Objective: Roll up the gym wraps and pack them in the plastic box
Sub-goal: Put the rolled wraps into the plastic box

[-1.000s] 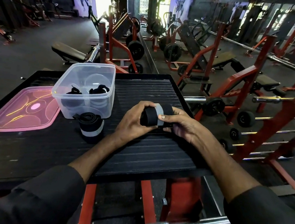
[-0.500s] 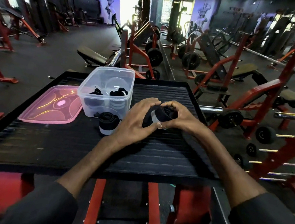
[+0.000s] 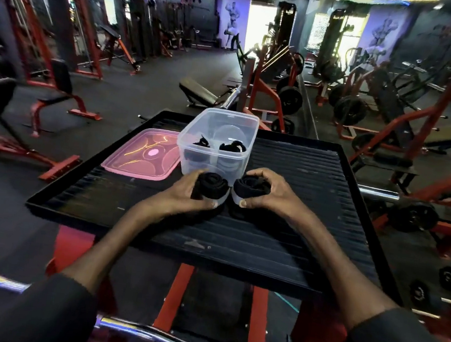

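Two rolled black gym wraps with white edges stand side by side on the black ribbed platform, just in front of the clear plastic box. My left hand grips the left roll. My right hand grips the right roll. Inside the box lie two more black rolled wraps. The box is open, and its pink lid lies flat to its left.
The platform sits on a red steel frame. A chrome barbell crosses close below me. Red benches, racks and weight plates fill the gym floor on all sides.
My left hand let go of the roll that both hands held and took hold of the roll standing by the box. Both rolls now stand together in front of the box. The view tilted up.
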The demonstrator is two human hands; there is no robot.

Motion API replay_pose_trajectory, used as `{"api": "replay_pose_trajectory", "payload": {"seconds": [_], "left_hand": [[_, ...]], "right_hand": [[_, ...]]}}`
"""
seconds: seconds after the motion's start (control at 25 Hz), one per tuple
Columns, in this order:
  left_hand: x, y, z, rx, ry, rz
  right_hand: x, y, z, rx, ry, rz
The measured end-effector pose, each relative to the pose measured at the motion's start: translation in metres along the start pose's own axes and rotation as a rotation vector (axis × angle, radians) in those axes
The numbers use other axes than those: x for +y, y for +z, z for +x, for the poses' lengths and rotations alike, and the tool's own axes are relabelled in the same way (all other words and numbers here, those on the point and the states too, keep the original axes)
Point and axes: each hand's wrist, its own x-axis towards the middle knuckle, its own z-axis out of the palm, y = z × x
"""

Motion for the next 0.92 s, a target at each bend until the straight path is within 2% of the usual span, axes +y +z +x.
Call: {"api": "replay_pose_trajectory", "payload": {"seconds": [0.08,0.24,0.4,0.52,0.72,0.92], "left_hand": [[-0.010,0.002,0.006,-0.049,0.042,-0.010],[-0.017,-0.001,0.016,-0.017,0.060,-0.002],[-0.013,-0.006,0.008,0.096,0.099,0.041],[-0.001,-0.019,-0.001,0.213,0.170,0.019],[0.037,-0.083,0.025,0.403,0.331,-0.044],[0.040,-0.131,0.102,0.441,0.342,0.043]], "right_hand": [[0.000,0.006,0.001,-0.013,0.004,0.011],[0.001,0.010,0.003,-0.009,-0.002,0.019],[-0.008,0.007,0.000,0.010,-0.006,0.049],[-0.031,0.001,0.007,0.062,-0.076,0.073],[-0.082,-0.010,0.056,0.214,-0.219,0.055],[-0.096,-0.012,0.130,0.327,-0.123,-0.065]]}}
